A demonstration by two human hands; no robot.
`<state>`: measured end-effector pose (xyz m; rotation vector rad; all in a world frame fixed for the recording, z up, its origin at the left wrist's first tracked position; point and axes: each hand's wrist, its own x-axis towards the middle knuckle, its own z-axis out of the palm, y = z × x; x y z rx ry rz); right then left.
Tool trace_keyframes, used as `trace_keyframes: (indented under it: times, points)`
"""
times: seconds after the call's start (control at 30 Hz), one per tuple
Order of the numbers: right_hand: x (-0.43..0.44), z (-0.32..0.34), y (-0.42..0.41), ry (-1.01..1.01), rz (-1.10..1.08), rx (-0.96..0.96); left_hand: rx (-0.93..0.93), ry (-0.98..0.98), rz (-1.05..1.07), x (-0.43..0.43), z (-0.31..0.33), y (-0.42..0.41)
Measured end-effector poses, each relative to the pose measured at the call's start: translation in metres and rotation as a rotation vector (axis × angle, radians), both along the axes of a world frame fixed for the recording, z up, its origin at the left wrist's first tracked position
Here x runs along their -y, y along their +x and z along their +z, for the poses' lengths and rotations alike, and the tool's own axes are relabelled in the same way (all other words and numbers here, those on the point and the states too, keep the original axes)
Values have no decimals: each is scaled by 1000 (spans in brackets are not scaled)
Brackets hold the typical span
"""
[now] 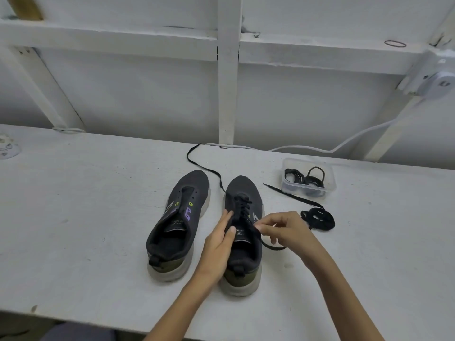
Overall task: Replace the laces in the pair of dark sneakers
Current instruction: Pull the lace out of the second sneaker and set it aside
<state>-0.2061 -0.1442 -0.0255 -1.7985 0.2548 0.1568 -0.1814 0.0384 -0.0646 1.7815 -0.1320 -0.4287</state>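
Two dark sneakers stand side by side on the white table, toes pointing away. The left sneaker (176,220) has bare eyelets and no lace. The right sneaker (243,230) carries a black lace (242,205) through its eyelets; one end trails off past the toe toward the wall. My left hand (219,244) holds the right sneaker's tongue and left collar, thumb on the tongue. My right hand (283,230) pinches the lace at the shoe's upper right eyelets, and the lace end curves under my palm.
A loose bundled black lace (318,217) lies right of the shoes. Behind it stands a clear plastic box (309,179) with coiled black laces. A white cable (332,150) runs along the wall. White wooden frame posts rise behind the table. The table's front edge is near me.
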Motion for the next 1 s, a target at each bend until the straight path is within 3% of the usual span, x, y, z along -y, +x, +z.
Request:
trace_keyframes:
  times: [0.37,0.57,0.83,1.0]
  points:
    - [-10,5,18,-66,32,-39,19,1,-64,-2,2,1]
    - [-24,-6,28,-43,-161,59,38,21,-109,-4,1,5]
    - [-10,-4,3,103,-78,-87,108,48,-133,-2,-4,6]
    - [-12,3,10,78,-133,-15,111,65,-178,-4,-5,10]
